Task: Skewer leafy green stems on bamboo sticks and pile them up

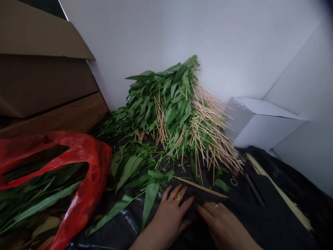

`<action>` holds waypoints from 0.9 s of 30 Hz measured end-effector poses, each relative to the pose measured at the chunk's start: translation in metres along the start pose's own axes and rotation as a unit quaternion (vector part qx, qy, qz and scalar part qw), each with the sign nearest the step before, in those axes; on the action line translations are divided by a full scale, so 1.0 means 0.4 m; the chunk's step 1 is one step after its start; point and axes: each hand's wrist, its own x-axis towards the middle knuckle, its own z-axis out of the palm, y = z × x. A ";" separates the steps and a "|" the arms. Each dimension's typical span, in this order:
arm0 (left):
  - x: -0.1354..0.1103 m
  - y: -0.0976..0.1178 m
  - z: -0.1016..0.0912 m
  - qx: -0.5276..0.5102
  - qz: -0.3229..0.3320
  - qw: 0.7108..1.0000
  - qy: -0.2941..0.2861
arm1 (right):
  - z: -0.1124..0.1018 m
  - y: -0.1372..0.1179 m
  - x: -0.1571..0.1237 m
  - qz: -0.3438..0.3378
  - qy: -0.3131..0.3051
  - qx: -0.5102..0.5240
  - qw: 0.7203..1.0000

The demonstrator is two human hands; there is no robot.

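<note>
My left hand (173, 210) rests palm down on a black plastic sheet (125, 222), its fingers apart and nothing visible in them. Beside its fingertips lies a leafy green sprig (152, 187) with long narrow leaves. To the right, my right hand (221, 220) also lies palm down with fingers stretched out. Just beyond both hands are a few thin wooden sticks (201, 186), apart from my fingers. Farther back rises a large heap of leafy greens (166, 93), with many thin sticks (208, 118) poking out of it. What lies under my palms is hidden.
A red plastic bag (97, 166) with long green leaves stands open at the left. Cardboard boxes (47, 83) are stacked behind it. At the right are a white box (265, 121), a small ring (233, 181), a dark rod (254, 190) and a pale strip bundle (279, 191).
</note>
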 end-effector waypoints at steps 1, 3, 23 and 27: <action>-0.001 -0.002 0.006 0.008 0.005 1.000 -0.009 | -0.020 0.010 0.015 0.021 -0.025 0.020 0.999; -0.006 -0.007 0.012 0.016 0.011 1.000 -0.016 | -0.056 0.033 0.052 0.077 -0.049 0.043 0.995; -0.022 -0.010 0.013 0.016 0.011 0.999 -0.028 | -0.012 0.068 0.150 0.142 -0.150 -0.102 0.973; -0.022 -0.013 0.016 0.010 0.014 1.000 -0.022 | -0.010 0.068 0.143 0.130 -0.127 -0.102 0.978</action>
